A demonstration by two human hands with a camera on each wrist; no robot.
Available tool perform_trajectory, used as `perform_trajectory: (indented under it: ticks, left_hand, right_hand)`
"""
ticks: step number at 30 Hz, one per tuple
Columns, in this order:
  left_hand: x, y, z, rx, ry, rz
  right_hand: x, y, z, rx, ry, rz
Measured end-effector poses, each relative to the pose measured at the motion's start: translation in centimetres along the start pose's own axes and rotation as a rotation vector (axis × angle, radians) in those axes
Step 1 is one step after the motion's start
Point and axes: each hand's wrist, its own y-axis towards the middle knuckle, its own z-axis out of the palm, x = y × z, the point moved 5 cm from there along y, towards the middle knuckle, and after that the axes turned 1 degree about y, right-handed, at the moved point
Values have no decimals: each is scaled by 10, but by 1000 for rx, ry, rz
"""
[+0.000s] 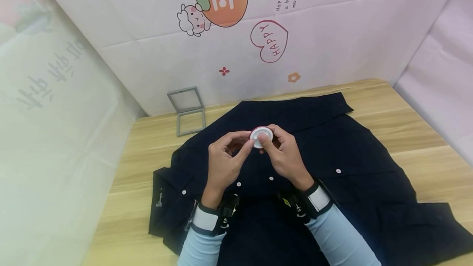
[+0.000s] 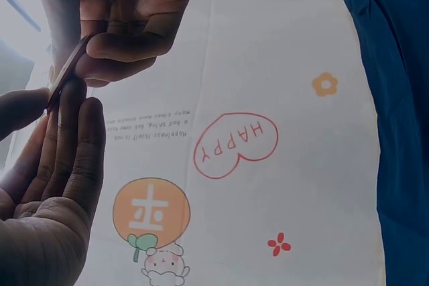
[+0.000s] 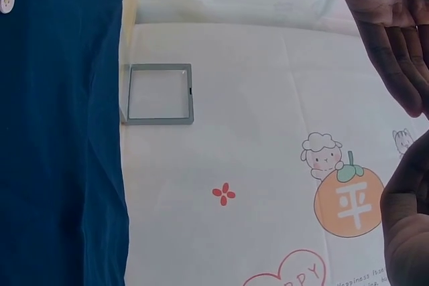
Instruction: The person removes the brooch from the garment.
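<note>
Right, the small round white disc with a red edge (image 1: pixel 260 130) is up between both hands, above the dark navy cloth shirt (image 1: pixel 310 134). Left hand (image 1: pixel 226 161) pinches its left edge, thumb against fingers. Right hand (image 1: pixel 286 155) grips from the right: thumb across the white face, fingers behind. Neither hand is nearer; both touch it. Round, so no long axis. White face is toward the head camera; left wrist view gets it nearly edge-on and thin.

Around it: shirt spread over the wood-grain worktop (image 1: pixel 125 175), collar left, small white button (image 1: pixel 338 171) right of the hands. Grey square hinged frame with clear panes (image 1: pixel 191 111) stands unfolded, far left of the hands, nearer the left one. Lower half on the worktop, upper half raised in front of the white printed cloth (image 1: pixel 332 44); can't tell if touching. Nothing blocks the disc except fingers, right thumb covering mid-face.
</note>
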Motion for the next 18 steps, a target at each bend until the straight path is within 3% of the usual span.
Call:
perform_trajectory:
  ticks: [18]
  left_hand:
    - [0, 1, 1, 7, 11, 2]
  right_hand:
    - [-2, -1, 1, -45, -26, -8]
